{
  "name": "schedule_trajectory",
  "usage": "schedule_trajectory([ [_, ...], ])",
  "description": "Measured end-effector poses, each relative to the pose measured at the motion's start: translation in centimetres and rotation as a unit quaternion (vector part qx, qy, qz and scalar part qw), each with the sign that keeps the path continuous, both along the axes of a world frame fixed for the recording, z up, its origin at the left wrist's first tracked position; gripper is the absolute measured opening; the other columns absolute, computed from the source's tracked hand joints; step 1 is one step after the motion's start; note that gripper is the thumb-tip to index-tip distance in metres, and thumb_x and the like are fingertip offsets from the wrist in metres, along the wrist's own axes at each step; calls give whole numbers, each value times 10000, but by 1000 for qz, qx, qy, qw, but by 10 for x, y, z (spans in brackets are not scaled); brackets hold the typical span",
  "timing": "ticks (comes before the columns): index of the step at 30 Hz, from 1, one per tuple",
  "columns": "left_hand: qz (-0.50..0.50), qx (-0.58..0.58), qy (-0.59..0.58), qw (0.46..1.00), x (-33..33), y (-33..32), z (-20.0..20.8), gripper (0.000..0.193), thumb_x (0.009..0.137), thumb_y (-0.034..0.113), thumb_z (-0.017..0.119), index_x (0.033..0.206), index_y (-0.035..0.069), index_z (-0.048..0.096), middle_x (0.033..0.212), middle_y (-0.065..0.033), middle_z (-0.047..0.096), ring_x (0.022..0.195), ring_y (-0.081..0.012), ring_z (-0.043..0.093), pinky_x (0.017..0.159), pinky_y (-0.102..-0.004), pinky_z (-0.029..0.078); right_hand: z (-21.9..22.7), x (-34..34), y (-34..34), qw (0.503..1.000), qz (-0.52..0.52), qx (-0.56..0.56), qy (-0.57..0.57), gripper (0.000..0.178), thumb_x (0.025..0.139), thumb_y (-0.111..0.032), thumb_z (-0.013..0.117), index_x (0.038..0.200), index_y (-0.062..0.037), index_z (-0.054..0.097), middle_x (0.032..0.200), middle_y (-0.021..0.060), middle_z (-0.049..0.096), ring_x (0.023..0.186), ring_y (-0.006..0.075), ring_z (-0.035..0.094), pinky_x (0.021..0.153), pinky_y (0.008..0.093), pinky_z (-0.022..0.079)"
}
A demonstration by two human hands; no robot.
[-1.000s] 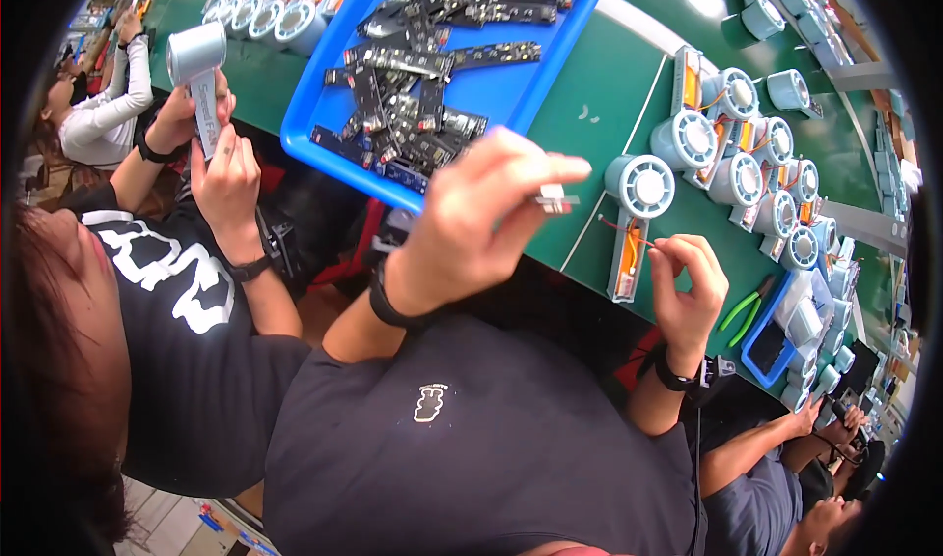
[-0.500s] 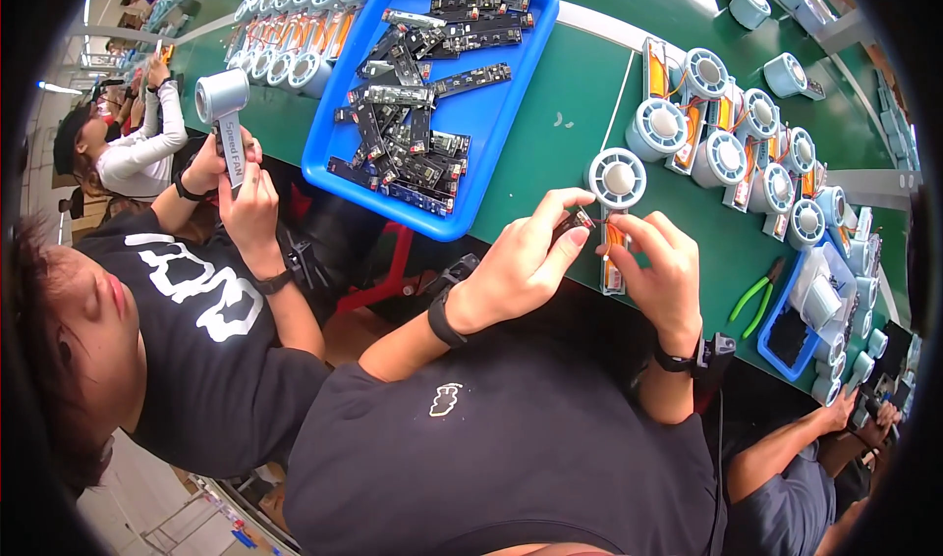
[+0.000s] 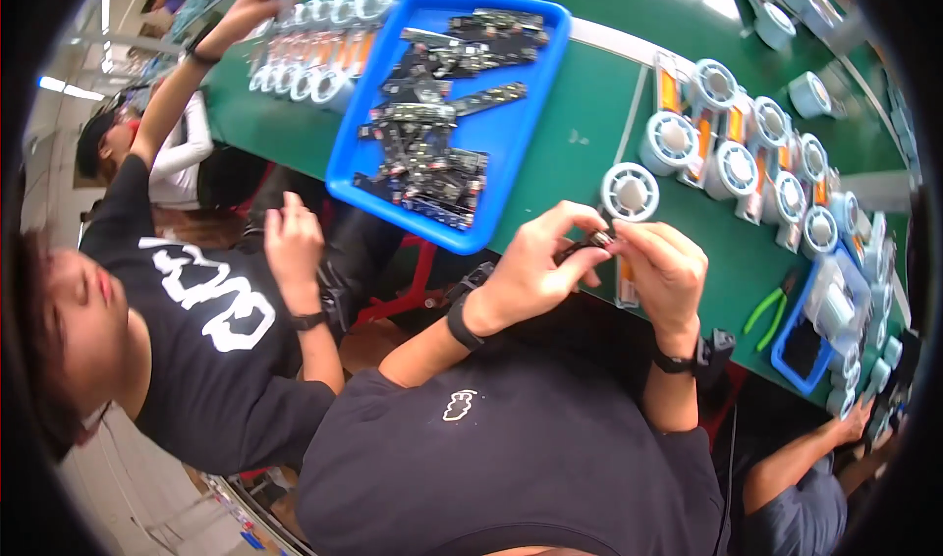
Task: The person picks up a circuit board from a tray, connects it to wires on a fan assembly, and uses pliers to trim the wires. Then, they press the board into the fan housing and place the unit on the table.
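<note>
My left hand [image 3: 540, 266] is closed round a small dark circuit board [image 3: 572, 250], most of it hidden by the fingers. At the board's right end my right hand [image 3: 663, 271] pinches thumb and fingers together; what they hold is too small to make out. Just beyond my fingers lies a pale blue handheld fan [image 3: 630, 193] with a round grille. Its handle runs toward me under my right hand, largely covered. A blue tray [image 3: 511, 153] to the left bears a heap of circuit boards [image 3: 432, 153].
Several open-handled fans [image 3: 732, 168] with orange cells stand at the right. Green-handled pliers [image 3: 766, 315] lie near a small blue bin [image 3: 798, 360]. At left, a co-worker [image 3: 187, 301] reaches over rows of fans [image 3: 319, 84]. Another person's arm [image 3: 805, 458] is at lower right.
My right fingers have closed in on the board in my left hand. The co-worker's left arm has swung out to the far left, and the fan those hands held is out of them.
</note>
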State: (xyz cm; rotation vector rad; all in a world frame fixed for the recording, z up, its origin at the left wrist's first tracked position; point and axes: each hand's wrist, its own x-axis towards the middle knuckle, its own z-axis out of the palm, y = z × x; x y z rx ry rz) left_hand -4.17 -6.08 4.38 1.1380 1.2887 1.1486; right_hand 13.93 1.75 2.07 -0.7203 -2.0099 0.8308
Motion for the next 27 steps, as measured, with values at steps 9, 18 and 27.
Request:
schedule_trajectory([
  [9, 0, 81, -29, 996, -14, -55, 51, 229, 1013, -42, 529, 1219, 13, 611, 1098, -102, 606, 817, -141, 664, 713, -269, 536, 57, -13, -70, 999, -44, -3, -27, 288, 876, 89, 669, 1133, -3, 761, 943, 149, 735, 801, 257, 725, 713, 331, 572],
  [18, -11, 115, -52, 992, -16, -63, 44, 266, 1007, -29, 566, 1269, 12, 556, 1149, -101, 610, 887, -144, 674, 746, -282, 576, 67, -24, -81, 998, -60, 14, -22, 182, 874, 66, 734, 1050, 24, 748, 937, 140, 737, 803, 221, 717, 704, 315, 558],
  [27, -28, 34, -190, 981, -7, -71, 51, 313, 991, -2, 620, 1292, 8, 534, 1202, -97, 595, 923, -146, 688, 746, -290, 617, 69, -19, -86, 997, -71, -1, 10, 135, 875, 57, 741, 1008, 43, 728, 926, 136, 724, 784, 208, 700, 691, 310, 549],
])
